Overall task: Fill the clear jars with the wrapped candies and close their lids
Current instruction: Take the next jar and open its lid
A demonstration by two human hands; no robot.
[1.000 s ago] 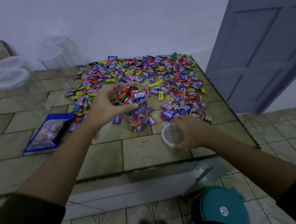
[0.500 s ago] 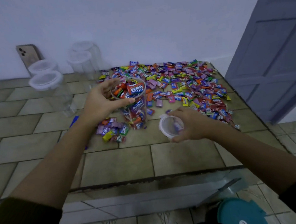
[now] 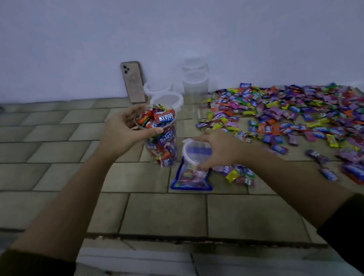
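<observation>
A clear jar [image 3: 163,147] packed to the rim with wrapped candies stands on the tiled counter, without a lid. My left hand [image 3: 125,132] grips it around the rim. My right hand [image 3: 219,150] holds a clear round lid [image 3: 192,151], tilted, just right of the jar and lower than its rim. A wide spread of loose wrapped candies [image 3: 303,117] covers the counter to the right. Three empty clear jars [image 3: 196,85] with white-rimmed lids stand at the back by the wall.
A blue candy bag [image 3: 189,179] lies flat under my right hand. A phone [image 3: 133,82] leans upright against the wall behind the jars. The tiled counter [image 3: 45,160] ends at a front edge near me, with floor below.
The view has swung left. My left hand has carried the full jar leftward, away from the candy pile. The right hand with the lid has followed it, now above the blue bag.
</observation>
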